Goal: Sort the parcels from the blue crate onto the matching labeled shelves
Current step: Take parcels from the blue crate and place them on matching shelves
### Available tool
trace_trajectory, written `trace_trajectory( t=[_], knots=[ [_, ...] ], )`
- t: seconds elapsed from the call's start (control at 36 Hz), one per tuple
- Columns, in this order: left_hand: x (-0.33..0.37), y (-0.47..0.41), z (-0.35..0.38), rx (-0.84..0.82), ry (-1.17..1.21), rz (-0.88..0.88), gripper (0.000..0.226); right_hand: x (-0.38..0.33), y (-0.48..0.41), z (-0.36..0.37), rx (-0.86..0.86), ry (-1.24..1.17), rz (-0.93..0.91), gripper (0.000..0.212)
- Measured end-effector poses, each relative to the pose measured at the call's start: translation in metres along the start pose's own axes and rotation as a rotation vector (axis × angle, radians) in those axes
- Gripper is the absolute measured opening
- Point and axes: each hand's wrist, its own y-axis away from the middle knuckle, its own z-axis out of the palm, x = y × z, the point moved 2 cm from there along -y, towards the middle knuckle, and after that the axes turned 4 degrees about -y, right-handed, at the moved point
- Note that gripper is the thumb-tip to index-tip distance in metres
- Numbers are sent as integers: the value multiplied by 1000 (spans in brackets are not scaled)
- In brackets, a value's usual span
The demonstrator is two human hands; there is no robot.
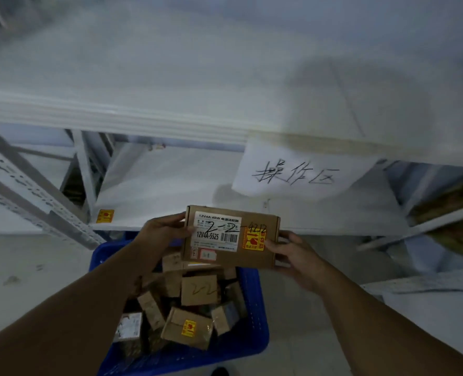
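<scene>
Both arms are stretched out front, left hand (161,230) and right hand (297,257) each gripping something, thumbs on top.

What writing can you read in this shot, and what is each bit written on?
"12V4A 48W", "12V4A-5525": white label on the held box.
"2-2-4212": handwritten across that label.
"操作区": paper sign hanging from the shelf edge.
"2-2": handwritten on a box in the blue crate.
Yellow stickers, barcode and fine print: too small to read.
</scene>
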Motion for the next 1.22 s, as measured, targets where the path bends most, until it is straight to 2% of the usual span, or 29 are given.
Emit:
trace_trajectory(
  t=[0.28, 0.47, 0.56, 0.67, 0.75, 0.92, 1.06, 1.22],
  knots=[
    [140, 82, 89, -219, -184, 152, 35, -84, 142, -86, 121, -74, -111, 47],
    [225, 147, 167, -442, -304, 305, 30, -117, 262, -147, 290, -192, -262, 49],
    [260, 182, 203, -530, -338, 380, 33, -129, 322, -168, 355, -237, -334, 41],
    [296, 235, 249, -662, -338, 455, 36, -136, 405, -193, 479, -216, -420, 44],
    [310, 275, 281, -759, -347, 516, 35, -134, 469, -204, 598, -222, -461, 39],
    [322, 357, 342, -962, -366, 598, 35, -109, 595, -212, 828, -276, -529, 47],
    [321, 427, 392, -1116, -367, 629, 33, -82, 688, -215, 976, -308, -586, 31],
    [306, 509, 443, -1231, -392, 632, 34, -31, 772, -223, 1117, -400, -626, 42]
  ],
)
